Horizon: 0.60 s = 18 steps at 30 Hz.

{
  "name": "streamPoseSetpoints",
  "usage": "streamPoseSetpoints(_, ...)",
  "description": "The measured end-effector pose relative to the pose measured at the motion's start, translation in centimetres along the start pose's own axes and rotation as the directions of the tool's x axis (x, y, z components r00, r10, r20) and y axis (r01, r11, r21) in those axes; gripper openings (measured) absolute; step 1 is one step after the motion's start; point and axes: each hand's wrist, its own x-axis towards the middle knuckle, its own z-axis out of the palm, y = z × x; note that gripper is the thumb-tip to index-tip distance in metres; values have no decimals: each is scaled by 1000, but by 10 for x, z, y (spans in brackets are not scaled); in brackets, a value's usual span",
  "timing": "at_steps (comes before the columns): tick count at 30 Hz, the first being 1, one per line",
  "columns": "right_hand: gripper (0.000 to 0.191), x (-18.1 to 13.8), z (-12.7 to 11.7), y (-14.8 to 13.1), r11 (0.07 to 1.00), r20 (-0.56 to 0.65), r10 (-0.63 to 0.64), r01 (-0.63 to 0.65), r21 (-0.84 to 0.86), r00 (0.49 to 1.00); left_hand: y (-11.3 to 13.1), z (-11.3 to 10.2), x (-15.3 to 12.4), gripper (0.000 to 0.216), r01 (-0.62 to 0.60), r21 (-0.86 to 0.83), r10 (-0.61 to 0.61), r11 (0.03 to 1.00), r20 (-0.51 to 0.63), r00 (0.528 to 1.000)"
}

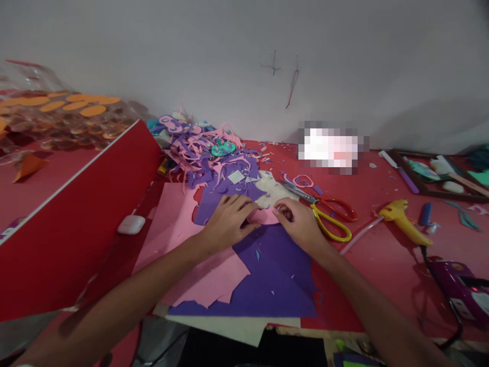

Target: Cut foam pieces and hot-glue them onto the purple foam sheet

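My left hand point(229, 220) lies with fingers stretched flat, pressing the left edge of a small pink foam piece point(265, 216). My right hand point(297, 220) has its fingers curled in a pinch at the piece's right edge. The piece rests on a large purple foam sheet point(280, 272), which overlaps pink foam sheets point(179, 239). Red and yellow handled scissors point(326, 211) lie just right of my right hand. A heap of purple and pink foam scraps point(208, 155) sits behind my hands.
A red board point(72, 224) leans at the left with a white earbud case point(131, 224) beside it. A yellow glue gun point(403, 219) and a purple device point(458, 290) lie at the right. A tray of tools point(439, 176) stands far right. Orange discs point(69, 107) in plastic are at far left.
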Motion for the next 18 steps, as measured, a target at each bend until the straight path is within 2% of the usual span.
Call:
streamPoseSetpoints(6,12,0,2,2,998,18,-6,7,-65,1000,2,-2,1,33,15,3,-15,1000,12,1000)
streamPoseSetpoints(18,11,1,3,5,996,59,-17,22,-83,998,3,-2,1,34,34,19,-34,999,26,999)
